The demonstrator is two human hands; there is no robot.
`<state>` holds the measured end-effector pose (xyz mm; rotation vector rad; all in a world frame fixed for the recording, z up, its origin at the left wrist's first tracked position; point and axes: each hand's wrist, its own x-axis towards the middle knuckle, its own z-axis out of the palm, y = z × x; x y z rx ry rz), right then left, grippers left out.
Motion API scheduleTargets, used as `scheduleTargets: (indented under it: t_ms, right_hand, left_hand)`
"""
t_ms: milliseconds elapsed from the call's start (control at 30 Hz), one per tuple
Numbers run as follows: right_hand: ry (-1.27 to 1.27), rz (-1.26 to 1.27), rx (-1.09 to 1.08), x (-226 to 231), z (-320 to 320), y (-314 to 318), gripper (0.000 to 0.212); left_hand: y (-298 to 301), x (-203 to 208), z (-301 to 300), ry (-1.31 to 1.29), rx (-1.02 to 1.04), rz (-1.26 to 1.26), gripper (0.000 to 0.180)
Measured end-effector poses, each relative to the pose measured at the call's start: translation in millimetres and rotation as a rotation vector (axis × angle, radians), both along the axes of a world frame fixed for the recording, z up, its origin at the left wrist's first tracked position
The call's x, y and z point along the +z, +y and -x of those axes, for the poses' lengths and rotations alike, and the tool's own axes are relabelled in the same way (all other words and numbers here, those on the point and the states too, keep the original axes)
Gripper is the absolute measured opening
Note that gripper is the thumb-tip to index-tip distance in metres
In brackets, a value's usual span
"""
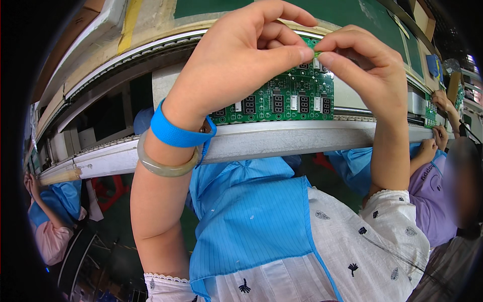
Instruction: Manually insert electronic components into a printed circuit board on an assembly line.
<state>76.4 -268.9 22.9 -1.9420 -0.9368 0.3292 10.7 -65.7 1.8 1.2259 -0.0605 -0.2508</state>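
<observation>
A long silver-grey metal rail (282, 140) runs between a green tabletop (347, 12) beyond it and a dark green floor (119, 224) below.

Beyond the left half of the long metal rail (282, 141), a strip of yellow tape (130, 25) crosses a pale ledge, and green matting (211, 7) lies beyond the rail's middle. A small blue object (434, 67) sits beyond its right end. On the rail's near side, a co-worker in a purple top (433, 199) sits at the right end, another with a pink sleeve (53, 244) at the left; red framework (118, 186) shows beneath the rail's left part.
</observation>
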Motion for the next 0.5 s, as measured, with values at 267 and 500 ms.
scheduleTargets:
  t_ms: [267,500]
  right_hand:
    - [-0.536,0.269,-0.015,-8.4,-8.4,-5.2,0.011]
    - [-0.567,0.367,-0.02,-9.5,-2.9,1.7,0.01]
  left_hand:
    - [3.9,-44.0,-26.9,-0.898,0.045,0.157,0.03]
    - [4.9,-43.2,-26.3,-0.897,0.044,0.159,0.028]
